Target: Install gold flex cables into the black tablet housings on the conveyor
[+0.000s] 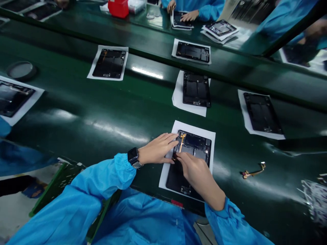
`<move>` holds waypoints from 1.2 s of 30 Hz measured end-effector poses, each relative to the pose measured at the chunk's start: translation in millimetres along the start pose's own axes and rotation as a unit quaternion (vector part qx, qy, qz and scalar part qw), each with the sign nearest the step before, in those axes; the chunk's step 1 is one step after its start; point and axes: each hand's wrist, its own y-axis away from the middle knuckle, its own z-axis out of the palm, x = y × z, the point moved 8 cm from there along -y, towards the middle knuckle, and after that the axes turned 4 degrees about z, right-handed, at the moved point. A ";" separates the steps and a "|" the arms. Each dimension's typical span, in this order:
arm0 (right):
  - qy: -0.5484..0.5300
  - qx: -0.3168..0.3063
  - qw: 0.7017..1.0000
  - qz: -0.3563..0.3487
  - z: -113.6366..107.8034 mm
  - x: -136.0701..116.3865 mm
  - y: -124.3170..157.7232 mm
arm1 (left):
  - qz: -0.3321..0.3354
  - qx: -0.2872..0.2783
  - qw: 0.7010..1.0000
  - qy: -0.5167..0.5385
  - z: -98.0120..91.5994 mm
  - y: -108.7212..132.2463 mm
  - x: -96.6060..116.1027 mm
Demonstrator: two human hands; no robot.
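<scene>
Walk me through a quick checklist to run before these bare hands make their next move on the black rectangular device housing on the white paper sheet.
The black rectangular device housing lies flat on the white paper sheet: ok.
The left hand rests its fingertips on the housing's edge: ok.
The gold ribbon cable lies on the housing; whether it is connected: cannot tell.
What the right hand pinches near the cable's lower end: cannot tell.
The black wristwatch on the left wrist is clear of the housing: ok.
The loose gold cable lies apart on the green belt: ok.
</scene>
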 end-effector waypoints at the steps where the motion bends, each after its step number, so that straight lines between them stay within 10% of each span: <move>1: -0.007 0.001 1.000 0.009 -0.9 4.5 2.2 | 0.002 -0.001 1.000 -0.002 0.0 0.0 0.2; 13: 0.064 -0.008 0.998 0.009 7.5 -5.3 -2.2 | 0.003 0.007 1.000 0.009 -0.2 -1.8 -0.6; 20: -0.072 0.060 0.995 0.015 3.7 4.7 5.2 | 0.010 0.003 1.000 -0.009 -2.3 0.5 0.3; 23: -0.229 0.151 0.958 0.086 -7.6 30.8 19.6 | 0.001 0.008 1.000 -0.002 -13.9 -12.5 -2.2; 27: -0.413 0.284 0.836 0.225 -9.8 76.7 55.0 | -0.048 0.028 0.996 -0.066 -26.2 -58.1 -16.9; 36: 0.045 0.184 0.979 0.073 -17.7 147.7 200.4 | -0.051 -0.080 0.988 -0.121 8.8 -127.1 -45.4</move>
